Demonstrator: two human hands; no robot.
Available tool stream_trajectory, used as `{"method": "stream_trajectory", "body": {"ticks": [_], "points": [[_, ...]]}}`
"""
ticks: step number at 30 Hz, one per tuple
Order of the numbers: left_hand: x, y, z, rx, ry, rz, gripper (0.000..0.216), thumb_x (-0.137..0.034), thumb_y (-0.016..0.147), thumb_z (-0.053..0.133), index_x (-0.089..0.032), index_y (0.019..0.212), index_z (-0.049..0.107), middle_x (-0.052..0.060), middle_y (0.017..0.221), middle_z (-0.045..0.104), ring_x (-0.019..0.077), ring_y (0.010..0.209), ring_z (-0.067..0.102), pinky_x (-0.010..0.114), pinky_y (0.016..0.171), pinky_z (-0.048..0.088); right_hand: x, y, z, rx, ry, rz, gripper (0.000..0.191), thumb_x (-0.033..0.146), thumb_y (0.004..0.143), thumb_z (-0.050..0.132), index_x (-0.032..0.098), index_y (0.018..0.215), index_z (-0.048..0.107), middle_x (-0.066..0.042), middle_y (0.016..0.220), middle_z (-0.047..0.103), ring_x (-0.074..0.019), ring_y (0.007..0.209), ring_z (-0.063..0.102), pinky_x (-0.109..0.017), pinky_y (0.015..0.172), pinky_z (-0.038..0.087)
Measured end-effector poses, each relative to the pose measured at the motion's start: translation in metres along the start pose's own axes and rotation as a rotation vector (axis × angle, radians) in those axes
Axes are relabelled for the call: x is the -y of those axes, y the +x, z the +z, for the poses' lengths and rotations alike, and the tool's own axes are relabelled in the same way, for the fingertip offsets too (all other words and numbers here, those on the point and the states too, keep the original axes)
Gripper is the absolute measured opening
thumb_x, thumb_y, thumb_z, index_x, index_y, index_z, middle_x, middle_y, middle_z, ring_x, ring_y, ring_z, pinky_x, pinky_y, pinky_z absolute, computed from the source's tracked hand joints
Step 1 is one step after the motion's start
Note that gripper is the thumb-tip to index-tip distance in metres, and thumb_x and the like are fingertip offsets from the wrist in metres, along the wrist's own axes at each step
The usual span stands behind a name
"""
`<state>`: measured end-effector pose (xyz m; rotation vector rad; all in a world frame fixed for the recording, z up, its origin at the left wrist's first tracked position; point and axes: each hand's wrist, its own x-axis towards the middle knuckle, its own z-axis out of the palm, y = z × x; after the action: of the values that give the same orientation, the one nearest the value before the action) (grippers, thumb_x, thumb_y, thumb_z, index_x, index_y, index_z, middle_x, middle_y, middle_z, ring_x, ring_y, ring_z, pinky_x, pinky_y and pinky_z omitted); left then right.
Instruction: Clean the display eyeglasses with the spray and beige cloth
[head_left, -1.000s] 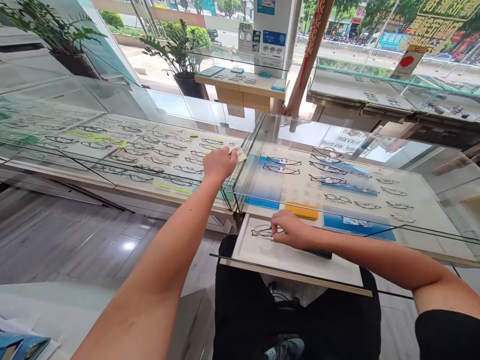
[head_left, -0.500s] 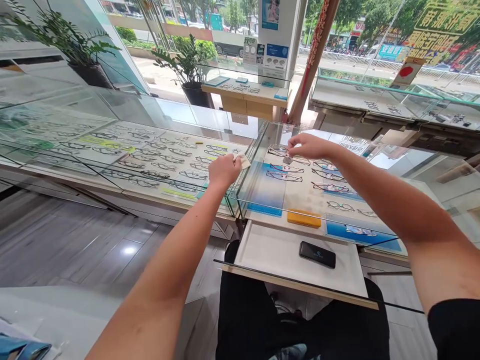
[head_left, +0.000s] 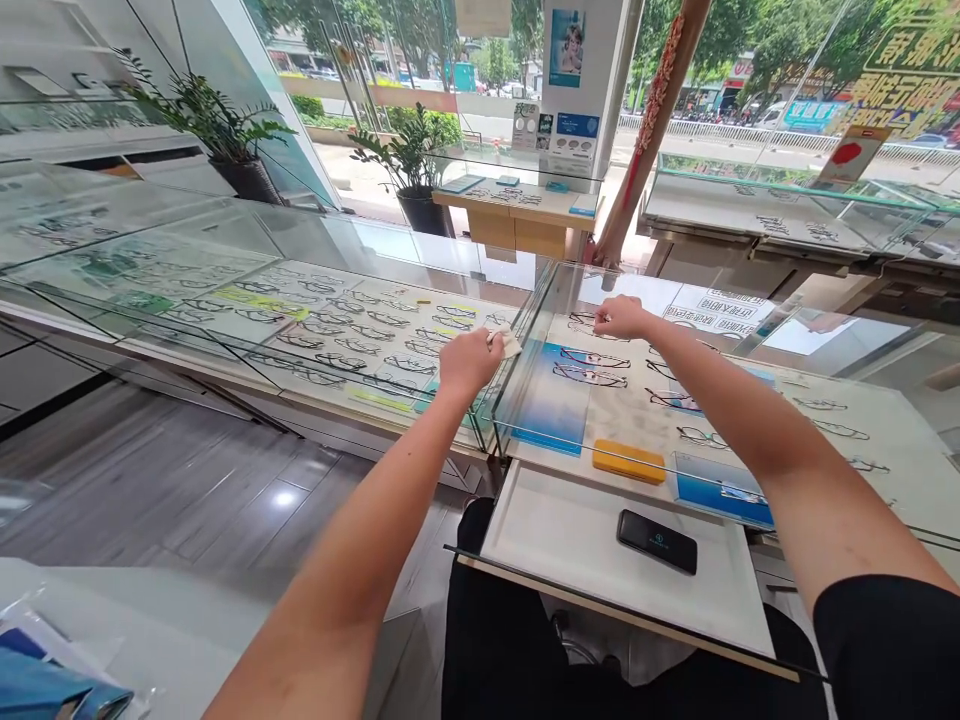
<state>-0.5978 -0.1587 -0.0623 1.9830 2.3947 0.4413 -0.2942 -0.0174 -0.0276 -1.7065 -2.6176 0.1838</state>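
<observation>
My left hand (head_left: 471,362) is closed around a whitish cloth (head_left: 511,345), whose corner sticks out past the fingers near the seam between two glass counters. Over the right-hand glass counter (head_left: 540,440) my right hand (head_left: 622,318) is curled with fingertips pinched together, pointing left; whatever they hold, if anything, is hidden. Beneath that hand, inside the case, lie several pairs of eyeglasses (head_left: 589,376), some on a blue card (head_left: 551,425). From this angle I cannot tell whether the right fingers touch the glass.
An open white drawer (head_left: 555,520) with a black phone (head_left: 657,541) extends over my lap. A yellow glasses case (head_left: 628,461) lies inside the counter. The left counter holds rows of eyeglasses (head_left: 360,345). Potted plants (head_left: 420,165) stand by the window.
The view has shifted, so everything sits lower and further right. My right hand is more curled, and the small grey thing by its fingertips no longer shows. The left hand still grips the cloth.
</observation>
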Motion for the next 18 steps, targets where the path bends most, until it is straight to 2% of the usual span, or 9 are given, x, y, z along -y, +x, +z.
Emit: {"method": "stream_trajectory", "body": {"ticks": [7, 9, 11, 14, 18], "points": [[-0.003, -0.001, -0.002, 0.012, 0.004, 0.003, 0.057, -0.053, 0.113, 0.032, -0.017, 0.114, 0.077, 0.021, 0.11, 0.082, 0.0387, 0.106, 0.077, 0.04, 0.078, 0.049, -0.001, -0.013, 0.002, -0.004, 0.019, 0.004, 0.022, 0.037, 0.096, 0.067, 0.021, 0.099, 0.082, -0.013, 0.137, 0.075, -0.0368, 0.134, 0.056, -0.053, 0.119, 0.036], [-0.003, -0.001, -0.003, 0.009, 0.006, 0.006, 0.057, -0.052, 0.113, 0.032, -0.017, 0.115, 0.077, 0.021, 0.112, 0.082, 0.0395, 0.108, 0.077, 0.04, 0.081, 0.05, -0.002, -0.018, -0.002, 0.0, 0.034, 0.008, 0.024, 0.039, 0.1, 0.068, 0.021, 0.106, 0.083, -0.012, 0.139, 0.075, -0.037, 0.137, 0.057, -0.055, 0.123, 0.037], [-0.004, -0.001, -0.003, 0.006, 0.006, 0.009, 0.056, -0.051, 0.113, 0.033, -0.016, 0.116, 0.076, 0.022, 0.113, 0.082, 0.0399, 0.109, 0.077, 0.04, 0.082, 0.051, -0.001, -0.023, -0.005, 0.008, 0.051, 0.012, 0.029, 0.044, 0.104, 0.069, 0.021, 0.118, 0.081, -0.011, 0.137, 0.076, -0.0341, 0.136, 0.062, -0.057, 0.123, 0.043], [-0.004, -0.002, -0.004, 0.003, 0.004, 0.018, 0.056, -0.05, 0.113, 0.032, -0.016, 0.116, 0.076, 0.023, 0.113, 0.081, 0.0397, 0.107, 0.077, 0.04, 0.082, 0.051, 0.003, -0.027, -0.008, 0.004, 0.076, 0.034, 0.042, 0.048, 0.107, 0.073, 0.02, 0.139, 0.072, -0.011, 0.144, 0.073, -0.0299, 0.13, 0.071, -0.056, 0.114, 0.058], [-0.003, -0.003, -0.004, -0.002, 0.005, 0.025, 0.057, -0.05, 0.113, 0.031, -0.016, 0.117, 0.076, 0.023, 0.113, 0.082, 0.0396, 0.107, 0.077, 0.041, 0.083, 0.051, 0.01, -0.026, -0.007, -0.029, 0.122, 0.095, 0.043, 0.044, 0.108, 0.074, 0.021, 0.144, 0.069, -0.012, 0.147, 0.071, -0.0279, 0.125, 0.074, -0.052, 0.106, 0.066]]}}
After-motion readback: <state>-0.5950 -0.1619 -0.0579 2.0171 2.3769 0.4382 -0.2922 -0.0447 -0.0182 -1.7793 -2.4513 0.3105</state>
